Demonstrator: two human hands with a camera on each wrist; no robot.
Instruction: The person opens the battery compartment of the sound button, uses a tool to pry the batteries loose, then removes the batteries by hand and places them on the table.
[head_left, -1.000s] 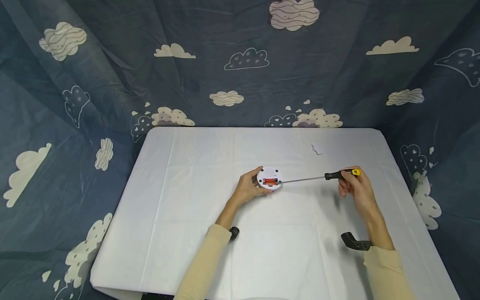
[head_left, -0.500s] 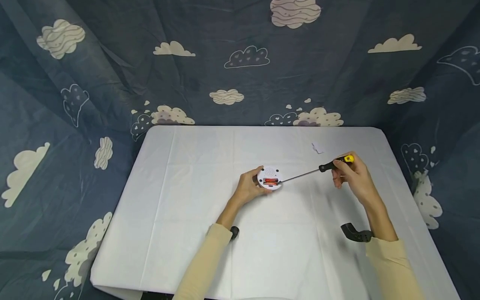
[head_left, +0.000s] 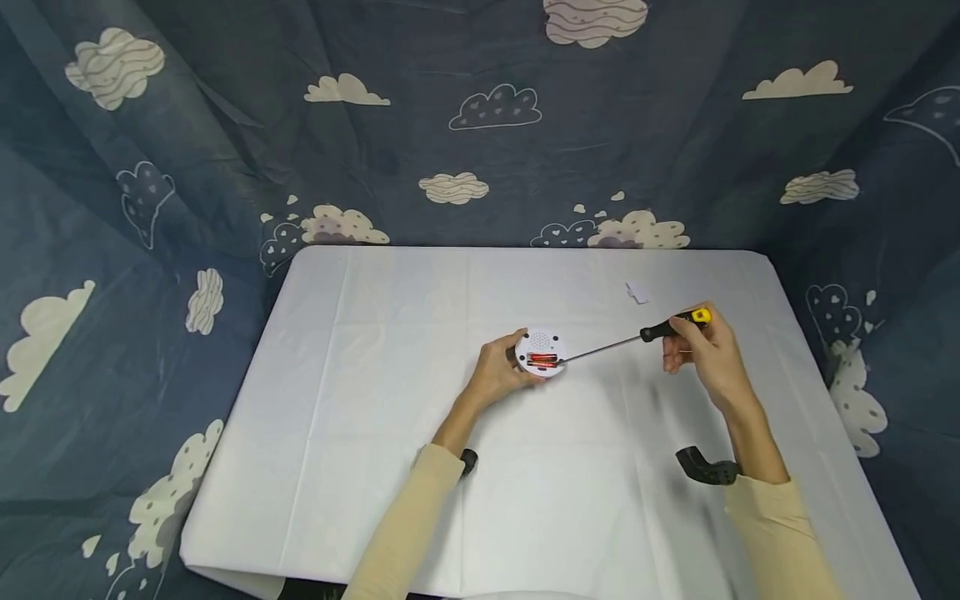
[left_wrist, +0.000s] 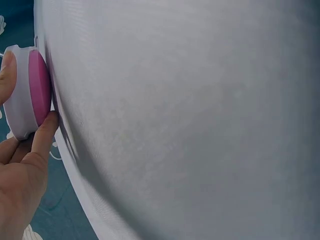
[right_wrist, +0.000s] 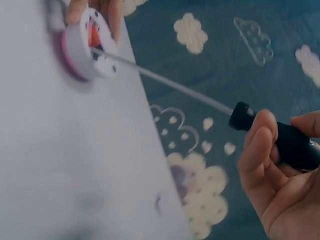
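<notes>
My left hand (head_left: 498,372) grips a small round white device (head_left: 537,342) by its edge, thumb on one side and fingers on the other. Its underside faces up, with a speaker grille and an uncovered battery compartment holding red batteries (head_left: 542,360). The left wrist view shows the device's pink face (left_wrist: 40,87) turned toward the cloth. In my right hand (head_left: 708,354) is a long screwdriver (head_left: 656,331) with a black and yellow handle, pinched between thumb and fingers. Its thin shaft slants down to the left, and the tip sits at the end of the batteries.
A white cloth covers the table (head_left: 390,500). Toward the back right lies a small white piece (head_left: 637,292). A dark blue curtain (head_left: 495,50) with cloud prints hangs behind and at the sides. Black camera mounts (head_left: 705,467) are strapped to both wrists.
My right hand has risen and shifted slightly left, so the screwdriver slants more steeply, its tip staying at the battery compartment. My left hand keeps the device in nearly the same spot.
</notes>
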